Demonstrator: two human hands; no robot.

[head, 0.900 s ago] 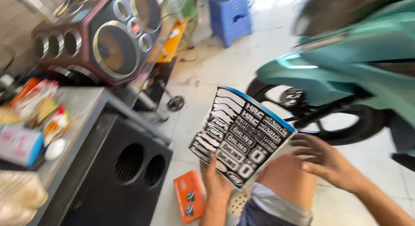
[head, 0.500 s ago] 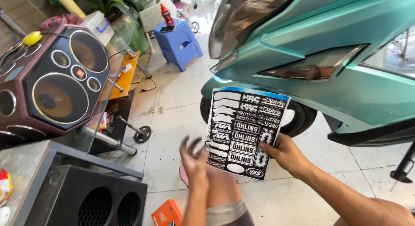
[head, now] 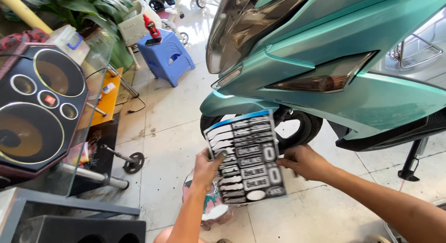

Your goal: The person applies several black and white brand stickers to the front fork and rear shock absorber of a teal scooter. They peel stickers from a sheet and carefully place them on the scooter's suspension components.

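Observation:
A black-and-white sticker sheet (head: 248, 159) with a blue top edge is held upright in front of me, low in the head view. My left hand (head: 207, 168) grips its left edge, thumb over the front. My right hand (head: 304, 162) holds its right edge. Just behind the sheet stands a teal scooter (head: 334, 71), its front wheel (head: 297, 129) partly hidden by the sheet.
A big speaker (head: 39, 108) sits at the left above a black speaker cabinet (head: 69, 224). A blue plastic stool (head: 165, 57), a crank arm with chainring (head: 127, 160) and a metal bar (head: 93, 175) lie on the tiled floor. The scooter's kickstand (head: 413, 161) stands right.
My view has swung up and right toward the scooter's front. My left hand, free of the sheet half a second ago, now grips its left edge, so both hands hold it.

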